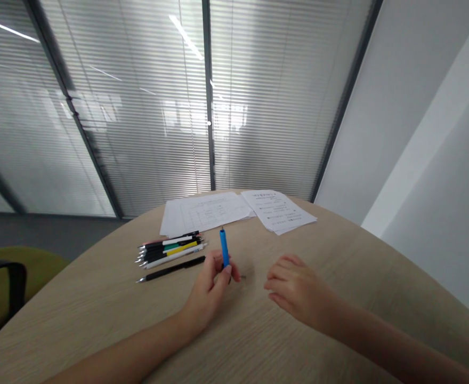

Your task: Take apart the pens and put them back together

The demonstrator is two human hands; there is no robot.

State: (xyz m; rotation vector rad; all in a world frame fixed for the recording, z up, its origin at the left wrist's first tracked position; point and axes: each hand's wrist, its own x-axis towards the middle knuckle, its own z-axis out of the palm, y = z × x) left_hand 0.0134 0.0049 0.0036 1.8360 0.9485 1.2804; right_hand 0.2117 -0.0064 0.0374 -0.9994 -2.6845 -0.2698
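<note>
My left hand (210, 288) grips a blue pen (224, 248) between thumb and fingers. The pen stands nearly upright, with a small narrow tip at its top end. Just past those fingers a thin, small piece (243, 277) shows; whether it is held or lies on the table I cannot tell. My right hand (298, 293) hovers to the right, apart from the pen, fingers loosely bent and nothing visible in them. Beside my left hand lies a black pen (170, 270). Behind that is a pile of several pens, among them a yellow pen (183, 248) and a white pen (168, 259).
On the round wooden table (362, 277), printed sheets (210, 210) lie at the far edge, with more printed paper (280, 210) to their right. A green chair (38, 266) with a black armrest stands at left. Glass panels with blinds (154, 160) rise behind the table.
</note>
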